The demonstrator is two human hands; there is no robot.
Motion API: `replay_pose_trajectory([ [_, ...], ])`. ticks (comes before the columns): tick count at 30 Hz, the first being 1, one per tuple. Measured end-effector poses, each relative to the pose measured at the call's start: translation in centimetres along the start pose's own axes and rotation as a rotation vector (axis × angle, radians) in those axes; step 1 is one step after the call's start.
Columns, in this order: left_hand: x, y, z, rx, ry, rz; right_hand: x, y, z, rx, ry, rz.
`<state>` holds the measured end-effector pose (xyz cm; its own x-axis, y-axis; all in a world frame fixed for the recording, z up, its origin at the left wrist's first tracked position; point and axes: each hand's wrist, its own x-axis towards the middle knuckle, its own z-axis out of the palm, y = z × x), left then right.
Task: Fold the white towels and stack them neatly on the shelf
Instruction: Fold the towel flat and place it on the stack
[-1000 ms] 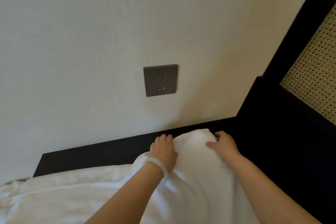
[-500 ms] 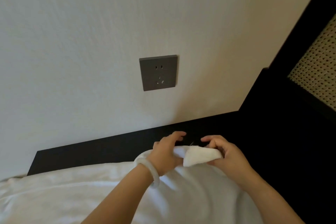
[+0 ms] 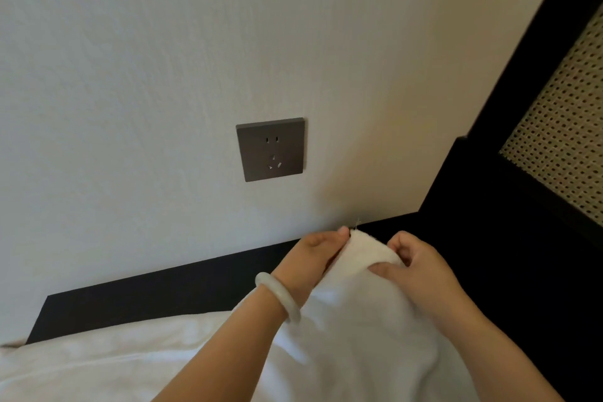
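One black shelf (image 3: 163,299) ran along a pale wall (image 3: 130,75) bearing a grey socket (image 3: 270,149), with a cane panel (image 3: 561,140) at right. The white towel (image 3: 359,330) lay across the shelf, its raised corner pinched by both the left hand (image 3: 310,254) and the right hand (image 3: 421,268), a pale bangle (image 3: 292,310) on the left wrist. The towel's near edges were cut off, and its folds could not be made out.

Both forearms reach fwd, converging. Left grip (image 3: 313,258), back of hand up, pinches towel (image 3: 359,320) corner w/ fingertips. Right grip (image 3: 421,271), fingers curled, thumb pinching same corner. Grips close together, near shelf (image 3: 163,297) back edge.
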<state>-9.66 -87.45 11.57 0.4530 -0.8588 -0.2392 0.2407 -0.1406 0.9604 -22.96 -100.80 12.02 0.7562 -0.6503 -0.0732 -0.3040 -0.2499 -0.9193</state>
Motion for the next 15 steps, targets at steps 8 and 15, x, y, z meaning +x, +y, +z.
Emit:
replay_pose_trajectory([
  [8, 2.6, 1.9, 0.8, 0.394, 0.126, 0.272, 1.7, -2.7, -1.2, 0.115, -0.082, -0.004],
  [15, 2.7, 1.0, -2.9, 1.191, 0.102, 0.083, 7.4, -1.8, -7.5, -0.029, 0.237, 0.029],
])
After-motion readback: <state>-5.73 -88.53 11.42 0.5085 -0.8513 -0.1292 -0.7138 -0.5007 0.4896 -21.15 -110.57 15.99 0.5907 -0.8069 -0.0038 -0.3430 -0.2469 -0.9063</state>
